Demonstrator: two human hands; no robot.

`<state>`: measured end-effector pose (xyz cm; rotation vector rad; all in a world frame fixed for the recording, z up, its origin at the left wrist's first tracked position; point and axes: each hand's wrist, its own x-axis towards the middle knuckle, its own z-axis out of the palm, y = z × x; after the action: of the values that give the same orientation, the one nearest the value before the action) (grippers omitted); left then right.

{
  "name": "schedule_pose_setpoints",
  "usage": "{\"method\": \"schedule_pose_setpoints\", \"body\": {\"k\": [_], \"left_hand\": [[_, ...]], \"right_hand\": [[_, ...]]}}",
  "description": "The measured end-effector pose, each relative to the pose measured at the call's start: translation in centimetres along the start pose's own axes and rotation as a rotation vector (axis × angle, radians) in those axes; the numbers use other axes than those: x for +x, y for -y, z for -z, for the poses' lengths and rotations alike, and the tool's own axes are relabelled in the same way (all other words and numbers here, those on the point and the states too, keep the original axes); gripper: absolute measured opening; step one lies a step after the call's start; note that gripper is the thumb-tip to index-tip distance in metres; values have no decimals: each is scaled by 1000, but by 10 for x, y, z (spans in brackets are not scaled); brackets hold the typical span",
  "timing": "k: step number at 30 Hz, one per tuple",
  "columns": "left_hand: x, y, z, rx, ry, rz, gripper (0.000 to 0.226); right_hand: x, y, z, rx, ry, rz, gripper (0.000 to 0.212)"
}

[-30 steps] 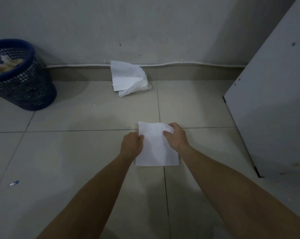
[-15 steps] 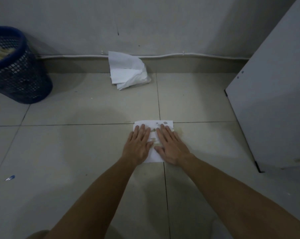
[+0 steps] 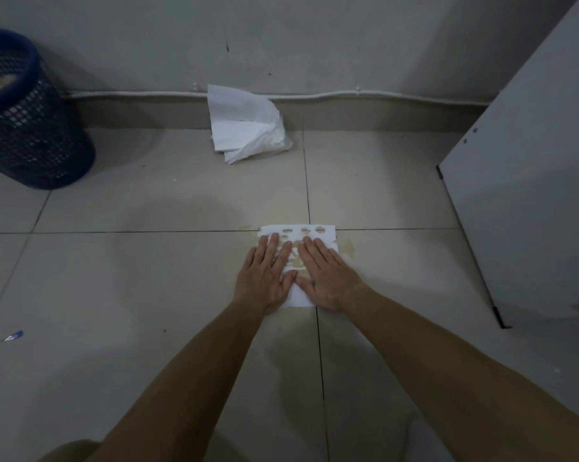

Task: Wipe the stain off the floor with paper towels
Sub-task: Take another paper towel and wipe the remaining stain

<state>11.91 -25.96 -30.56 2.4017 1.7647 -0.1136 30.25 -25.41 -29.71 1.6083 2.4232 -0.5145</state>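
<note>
both flat hands (image 3: 296, 276) on blotched paper towel (image 3: 326, 235) over floor stain (image 3: 346, 250)

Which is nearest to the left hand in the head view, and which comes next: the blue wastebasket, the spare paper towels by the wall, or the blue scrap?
1. Spare paper towels, ahead of the left hand, by the wall.
2. Blue scrap, far left.
3. Blue wastebasket, far-left corner.

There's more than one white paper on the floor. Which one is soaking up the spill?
Start at the blue mesh bin by the wall, then come forward to the two hands. The flat paper towel under them is it. Unlike the crumpled pile by the wall, it shows wet spots.
</note>
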Motion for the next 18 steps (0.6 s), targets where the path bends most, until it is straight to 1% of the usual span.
{"method": "schedule_pose_setpoints", "body": {"k": [18], "left_hand": [[0, 0, 0, 10, 1, -1, 68]], "right_hand": [[1, 0, 3, -23, 24, -2, 76]]}}
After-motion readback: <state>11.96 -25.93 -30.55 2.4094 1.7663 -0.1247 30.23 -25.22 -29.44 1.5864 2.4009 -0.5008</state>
